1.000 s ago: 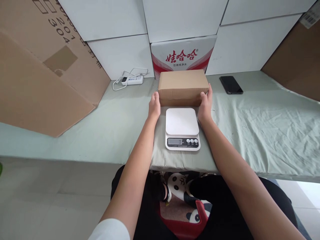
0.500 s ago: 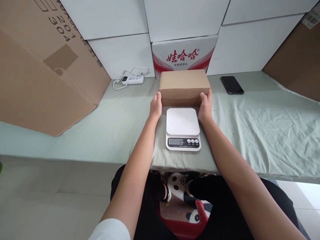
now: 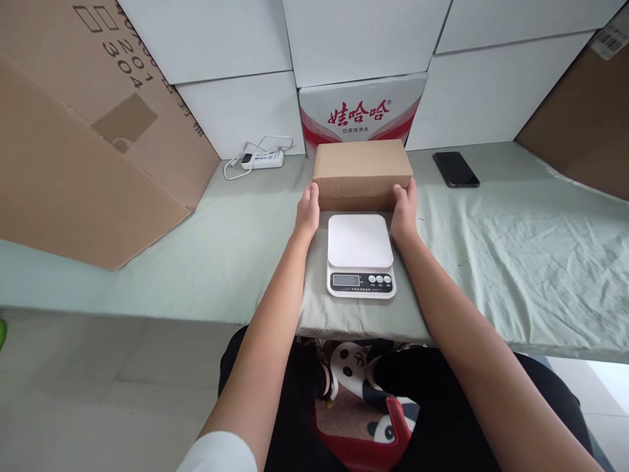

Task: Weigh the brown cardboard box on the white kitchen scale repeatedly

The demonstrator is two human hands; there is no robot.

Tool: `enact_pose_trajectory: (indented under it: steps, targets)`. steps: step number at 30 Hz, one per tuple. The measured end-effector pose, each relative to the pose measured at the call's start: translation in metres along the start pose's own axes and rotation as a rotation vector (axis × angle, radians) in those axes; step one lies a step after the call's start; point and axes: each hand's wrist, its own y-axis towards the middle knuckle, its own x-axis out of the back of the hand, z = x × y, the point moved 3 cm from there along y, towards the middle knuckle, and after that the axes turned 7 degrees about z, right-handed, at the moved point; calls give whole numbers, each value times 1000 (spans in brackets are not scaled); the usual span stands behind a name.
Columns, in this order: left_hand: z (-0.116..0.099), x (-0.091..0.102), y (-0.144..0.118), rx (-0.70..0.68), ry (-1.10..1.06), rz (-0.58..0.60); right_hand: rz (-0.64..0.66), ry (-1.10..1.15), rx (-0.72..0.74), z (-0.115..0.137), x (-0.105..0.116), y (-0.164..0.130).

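A closed brown cardboard box point(image 3: 363, 174) stands on the green cloth behind a white kitchen scale point(image 3: 360, 241). My left hand point(image 3: 308, 208) grips the box's left end, thumb at its near face. At the opposite end, my right hand point(image 3: 405, 204) grips it too, thumb on the front; most fingers of both hands are hidden behind the box's ends. Nothing lies on the scale's platform, and its display and buttons face me. The digits are too faint to read.
A white power strip point(image 3: 263, 159) with a coiled cable lies back left, a black phone point(image 3: 456, 169) back right. Large cardboard point(image 3: 93, 177) leans in on the left, with more cardboard point(image 3: 580, 118) at right. Behind the box stand a printed carton point(image 3: 362, 108) and white boxes.
Both hands stay on the box, which keeps its place behind the scale. The whole view has shifted very slightly.
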Motion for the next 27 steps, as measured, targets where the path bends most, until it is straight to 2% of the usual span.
enact_pose_trajectory:
  steps: [7,10,13,17,21,24,27]
  targets:
    - [-6,1,-3,-26,0,17,39,15,3,2,-3,-3]
    - [-11,6,-8,-105,3,-18,65,41,51,18,-5,-9]
    - [-22,10,-21,-203,-18,-62,102,39,100,43,-4,-17]
    - [-43,11,-57,-270,-30,-114,159,-3,162,79,9,-35]
    - [-59,7,-109,-304,-12,-65,126,-32,140,98,32,-71]
    - [-58,7,-146,-295,-22,-31,82,-31,119,102,43,-106]
    - [-48,11,-168,-273,-56,-46,107,-28,105,98,48,-133]
